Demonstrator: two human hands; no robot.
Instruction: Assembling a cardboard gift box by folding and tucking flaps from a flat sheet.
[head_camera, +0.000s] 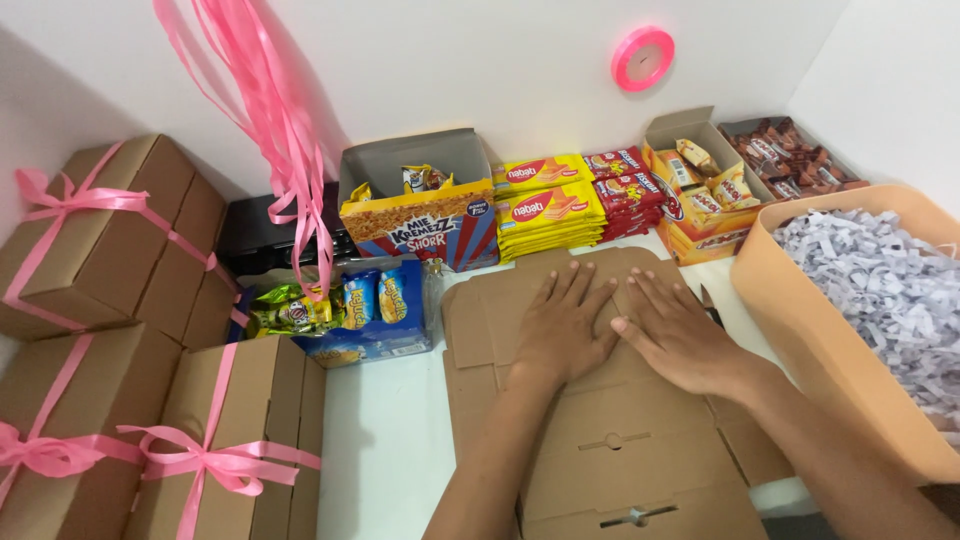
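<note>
Your flat, unfolded brown cardboard box blank (610, 440) lies on the white worktop (385, 450) straight in front of you, its long axis running away from you toward the wall; the near end with its two slot cut-outs sits close to your body, the far flap reaches up to the stack of yellow wafer packets (548, 205).

Both hands rest on the far half of the blank, so the cardboard lies directly under each grip rather than to one side; neither hand is nearer, they sit side by side, with your left hand (560, 330) on the left of the centre line and your right hand (680, 335) just beside it, the fingertips close to touching.

Each grip is spread flat, fingers straight and apart, palm down, pressing on the board and clamped on nothing; your left forearm comes up steeply from below, your right forearm angles in from the lower right, passing beside the peach-coloured tub of shredded white paper (850, 340).

To your left stand closed brown boxes tied with pink ribbon (215, 460), well apart from the hands; a blue carton of snack packs (375, 310) lies just left of the blank.
</note>
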